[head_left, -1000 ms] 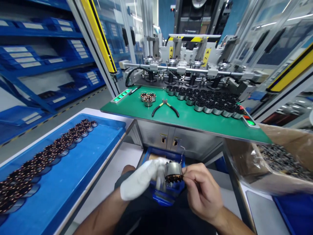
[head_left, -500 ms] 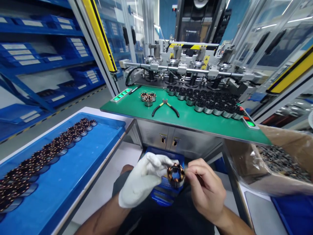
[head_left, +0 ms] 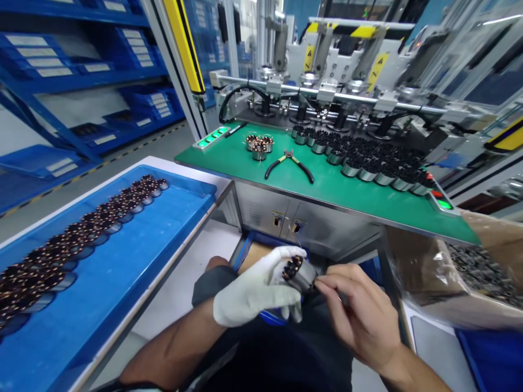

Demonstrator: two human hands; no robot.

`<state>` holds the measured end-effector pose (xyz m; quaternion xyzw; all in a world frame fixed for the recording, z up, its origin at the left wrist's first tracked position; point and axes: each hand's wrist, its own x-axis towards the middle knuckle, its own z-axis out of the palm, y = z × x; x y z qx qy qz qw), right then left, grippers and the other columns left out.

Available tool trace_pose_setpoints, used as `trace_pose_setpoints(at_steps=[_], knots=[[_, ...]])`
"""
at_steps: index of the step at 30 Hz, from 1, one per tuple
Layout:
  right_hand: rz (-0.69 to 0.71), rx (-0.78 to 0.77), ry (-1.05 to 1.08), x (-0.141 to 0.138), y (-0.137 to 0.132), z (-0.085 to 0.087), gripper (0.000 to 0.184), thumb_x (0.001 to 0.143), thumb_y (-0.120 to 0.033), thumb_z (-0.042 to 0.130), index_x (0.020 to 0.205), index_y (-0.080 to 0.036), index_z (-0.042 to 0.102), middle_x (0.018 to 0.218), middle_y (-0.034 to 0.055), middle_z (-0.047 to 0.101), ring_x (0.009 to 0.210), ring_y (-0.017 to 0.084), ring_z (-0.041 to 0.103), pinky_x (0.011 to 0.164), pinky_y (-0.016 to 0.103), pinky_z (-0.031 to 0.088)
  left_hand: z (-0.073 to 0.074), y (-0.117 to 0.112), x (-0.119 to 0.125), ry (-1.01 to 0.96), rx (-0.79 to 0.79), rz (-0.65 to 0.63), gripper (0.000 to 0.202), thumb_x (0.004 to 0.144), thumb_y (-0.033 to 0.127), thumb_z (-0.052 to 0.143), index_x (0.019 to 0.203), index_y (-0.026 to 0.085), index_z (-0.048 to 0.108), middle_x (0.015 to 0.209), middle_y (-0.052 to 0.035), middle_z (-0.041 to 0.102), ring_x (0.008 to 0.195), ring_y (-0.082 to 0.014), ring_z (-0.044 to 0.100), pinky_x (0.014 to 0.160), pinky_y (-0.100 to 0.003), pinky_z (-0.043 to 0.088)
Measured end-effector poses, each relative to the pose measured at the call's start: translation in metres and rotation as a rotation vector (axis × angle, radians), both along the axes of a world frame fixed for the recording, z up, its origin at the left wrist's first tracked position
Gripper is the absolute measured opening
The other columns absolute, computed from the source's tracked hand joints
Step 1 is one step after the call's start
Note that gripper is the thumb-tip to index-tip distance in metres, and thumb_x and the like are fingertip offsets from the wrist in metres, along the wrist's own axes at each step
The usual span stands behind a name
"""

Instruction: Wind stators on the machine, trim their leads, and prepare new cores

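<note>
My left hand [head_left: 261, 288], in a white glove, is closed around a wound motor stator [head_left: 301, 274] above my lap. The stator lies tilted on its side, its smooth metal wall facing up and its copper-wound end towards the left. My right hand [head_left: 359, 307] is bare, with thumb and forefinger pinched against the stator's right end. What sits between those fingertips is too small to make out. Beyond my hands, pliers [head_left: 289, 158] with black and yellow handles lie spread on the green mat [head_left: 241, 163]. A few copper-wound stators [head_left: 259, 149] stand left of the pliers.
Rows of black-topped stators [head_left: 368, 158] fill the mat's right side, before a machine [head_left: 327, 92] with metal posts. On the left, a blue tray [head_left: 134, 261] holds many copper-wound stators. A cardboard box [head_left: 433, 267] lined with plastic stands on the right, full of metal parts.
The stator has been turned from facing me with its open ring to lying on its side. Both hands have moved slightly right. The camera view has shifted closer to the machine.
</note>
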<state>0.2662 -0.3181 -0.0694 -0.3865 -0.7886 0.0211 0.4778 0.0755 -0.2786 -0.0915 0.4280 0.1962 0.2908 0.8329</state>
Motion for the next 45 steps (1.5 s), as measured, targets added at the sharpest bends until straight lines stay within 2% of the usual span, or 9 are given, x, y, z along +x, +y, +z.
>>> trace_pose_setpoints(at_steps=[7, 12, 16, 23, 29, 36, 39, 42, 45], knots=[[0.081, -0.087, 0.135, 0.000, 0.006, 0.009, 0.015, 0.086, 0.001, 0.056, 0.088, -0.014, 0.060, 0.074, 0.0038, 0.060, 0.069, 0.011, 0.058, 0.059, 0.022, 0.049, 0.002, 0.008, 0.003, -0.332, -0.136, 0.354, 0.031, 0.074, 0.020, 0.077, 0.101, 0.025, 0.062, 0.111, -0.0002, 0.063, 0.108, -0.0170, 0.061, 0.097, -0.031, 0.046], [0.252, -0.089, -0.013, 0.008, 0.011, 0.020, 0.016, 0.085, 0.000, 0.055, 0.092, -0.013, 0.062, 0.076, 0.0058, 0.064, 0.069, 0.013, 0.061, 0.056, 0.023, 0.051, -0.021, 0.016, 0.007, -0.143, -0.202, -0.165, 0.066, 0.078, 0.074, 0.054, 0.087, 0.011, 0.069, 0.078, -0.0070, 0.068, 0.066, -0.0159, 0.064, 0.061, -0.026, 0.051], [0.214, -0.048, -0.051, 0.008, 0.011, 0.024, 0.015, 0.086, -0.002, 0.058, 0.094, -0.013, 0.063, 0.076, 0.0058, 0.065, 0.069, 0.014, 0.063, 0.058, 0.023, 0.052, -0.026, 0.011, 0.008, -0.076, -0.142, -0.412, 0.075, 0.072, 0.080, 0.053, 0.081, 0.007, 0.067, 0.068, -0.0113, 0.068, 0.043, -0.0166, 0.060, 0.036, -0.023, 0.040], [-0.058, -0.077, 0.063, -0.003, 0.011, 0.022, 0.011, 0.086, -0.005, 0.061, 0.085, -0.015, 0.064, 0.074, 0.0035, 0.064, 0.065, 0.011, 0.061, 0.057, 0.021, 0.050, -0.006, 0.002, 0.012, -0.169, -0.012, 0.211, 0.062, 0.067, 0.008, 0.079, 0.117, 0.028, 0.050, 0.102, -0.0004, 0.067, 0.069, -0.0123, 0.070, 0.057, -0.019, 0.052], [0.091, -0.125, 0.119, 0.001, 0.015, 0.033, 0.013, 0.088, -0.004, 0.059, 0.082, -0.015, 0.063, 0.071, 0.0032, 0.063, 0.065, 0.011, 0.061, 0.057, 0.022, 0.050, 0.000, 0.008, 0.004, -0.319, -0.029, 0.418, 0.039, 0.069, 0.022, 0.082, 0.103, 0.024, 0.062, 0.114, -0.0019, 0.063, 0.120, -0.0222, 0.058, 0.106, -0.036, 0.042], [0.286, -0.068, 0.040, 0.011, 0.020, 0.033, 0.013, 0.087, -0.004, 0.058, 0.091, -0.015, 0.064, 0.072, 0.0047, 0.064, 0.065, 0.014, 0.060, 0.055, 0.025, 0.051, -0.028, 0.012, 0.010, -0.147, -0.215, -0.420, 0.087, 0.075, 0.088, 0.035, 0.095, 0.008, 0.065, 0.078, -0.0140, 0.070, 0.056, -0.0230, 0.066, 0.041, -0.026, 0.042], [0.167, -0.055, 0.037, 0.010, 0.018, 0.032, 0.013, 0.086, -0.004, 0.061, 0.089, -0.016, 0.065, 0.073, 0.0038, 0.064, 0.065, 0.013, 0.061, 0.056, 0.025, 0.050, -0.018, 0.003, 0.014, -0.144, -0.083, -0.049, 0.052, 0.082, 0.056, 0.064, 0.113, 0.015, 0.059, 0.083, -0.0082, 0.070, 0.061, -0.0178, 0.068, 0.048, -0.021, 0.045], [-0.011, -0.091, 0.057, 0.008, 0.018, 0.029, 0.012, 0.087, -0.006, 0.061, 0.085, -0.017, 0.066, 0.074, 0.0034, 0.065, 0.066, 0.013, 0.062, 0.058, 0.024, 0.051, -0.005, -0.002, 0.015, -0.069, 0.036, 0.328, 0.068, 0.067, 0.020, 0.084, 0.126, 0.025, 0.050, 0.101, -0.0034, 0.067, 0.078, -0.0145, 0.068, 0.067, -0.022, 0.052], [-0.038, -0.161, 0.134, 0.006, 0.019, 0.027, 0.013, 0.089, -0.010, 0.059, 0.080, -0.017, 0.065, 0.073, 0.0026, 0.065, 0.066, 0.013, 0.063, 0.058, 0.024, 0.052, -0.003, -0.004, 0.012, 0.081, 0.218, 0.431, 0.067, 0.059, 0.011, 0.086, 0.118, 0.025, 0.057, 0.121, -0.0069, 0.062, 0.098, -0.0201, 0.065, 0.084, -0.030, 0.054]])
